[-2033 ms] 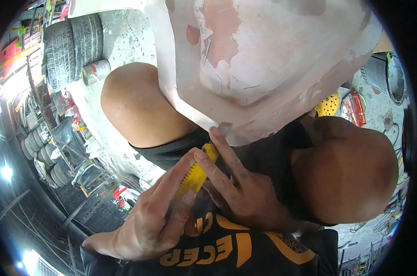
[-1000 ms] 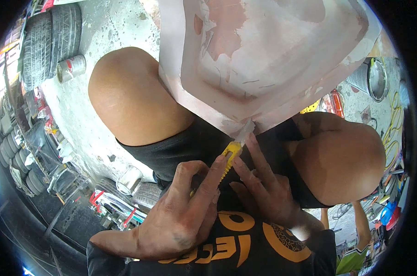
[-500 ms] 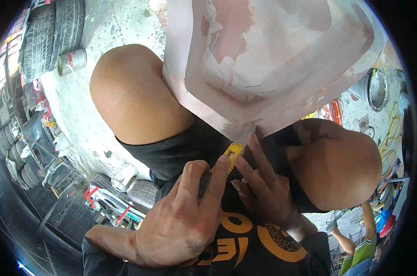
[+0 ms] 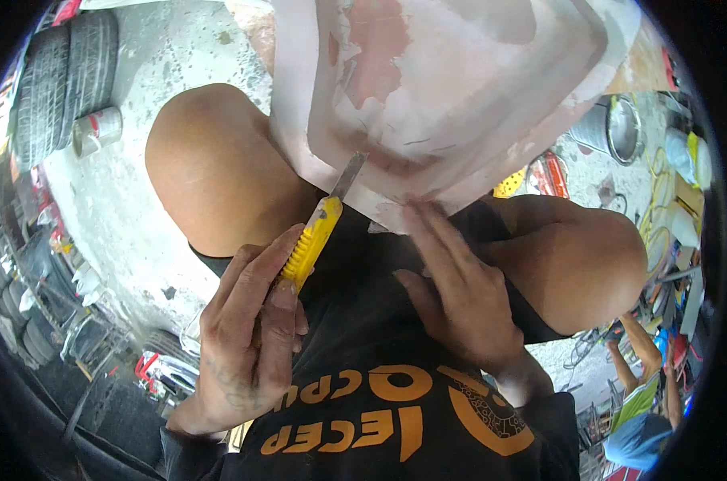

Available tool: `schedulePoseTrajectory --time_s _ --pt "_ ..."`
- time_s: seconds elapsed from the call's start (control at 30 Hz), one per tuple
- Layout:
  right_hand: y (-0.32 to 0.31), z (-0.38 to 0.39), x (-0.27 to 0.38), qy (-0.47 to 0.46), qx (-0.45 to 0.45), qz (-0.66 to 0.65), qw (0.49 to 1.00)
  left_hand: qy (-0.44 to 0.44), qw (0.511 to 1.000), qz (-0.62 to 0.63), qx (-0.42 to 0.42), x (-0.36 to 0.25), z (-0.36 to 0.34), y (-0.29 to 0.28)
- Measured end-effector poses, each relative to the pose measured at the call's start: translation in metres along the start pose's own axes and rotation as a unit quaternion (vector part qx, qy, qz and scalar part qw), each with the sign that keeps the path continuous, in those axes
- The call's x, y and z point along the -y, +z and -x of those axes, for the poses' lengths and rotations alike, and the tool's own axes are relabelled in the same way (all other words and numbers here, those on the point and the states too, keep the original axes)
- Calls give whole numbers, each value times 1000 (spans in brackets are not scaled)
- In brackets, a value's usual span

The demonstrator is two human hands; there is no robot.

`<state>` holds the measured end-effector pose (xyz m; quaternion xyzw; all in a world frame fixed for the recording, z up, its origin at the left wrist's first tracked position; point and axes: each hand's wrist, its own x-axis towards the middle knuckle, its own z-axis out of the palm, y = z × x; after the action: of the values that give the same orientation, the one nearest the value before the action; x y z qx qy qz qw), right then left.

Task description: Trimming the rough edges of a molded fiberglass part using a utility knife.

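My left hand (image 4: 251, 321) is closed around the ribbed yellow handle of a utility knife (image 4: 311, 244). Its blade sticks out, pointing up and to the right, over the near left edge of a large pale panel (image 4: 460, 88). That panel is a whitish, moulded shape with pinkish-brown bare patches, and its pointed near end lies between my thighs. With fingers stretched out, my right hand (image 4: 468, 289) has its fingertips at the panel's near tip; they are slightly blurred and seem to touch it. A small grey flap (image 4: 377, 228) shows at the tip's lower edge.
Tyres (image 4: 51, 88) and a paint can (image 4: 97, 132) stand on the floor at the far left. To the right are a metal bucket (image 4: 620, 132), a red object (image 4: 552, 176) and a yellow hose (image 4: 660, 240). Another person (image 4: 640, 433) is at the lower right.
My left hand has drawn back left from the panel's tip, and the knife with its long blade now shows. My right fingers have moved apart from the knife. The view has shifted slightly.
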<state>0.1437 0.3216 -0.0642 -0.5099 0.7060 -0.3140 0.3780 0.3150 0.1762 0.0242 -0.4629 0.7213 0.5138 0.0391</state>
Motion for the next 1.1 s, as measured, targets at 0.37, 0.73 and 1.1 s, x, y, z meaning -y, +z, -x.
schedulePoseTrajectory --time_s 0.37,0.73,1.1 --pt "13 7 -3 17 -68 85 994 1 986 165 6 44 -13 -12" --pt "4 23 -8 162 -72 -69 982 127 920 361 -85 99 -84 -32" --pt "13 -3 -6 372 -155 -329 854 191 926 318 -69 102 -99 -37"
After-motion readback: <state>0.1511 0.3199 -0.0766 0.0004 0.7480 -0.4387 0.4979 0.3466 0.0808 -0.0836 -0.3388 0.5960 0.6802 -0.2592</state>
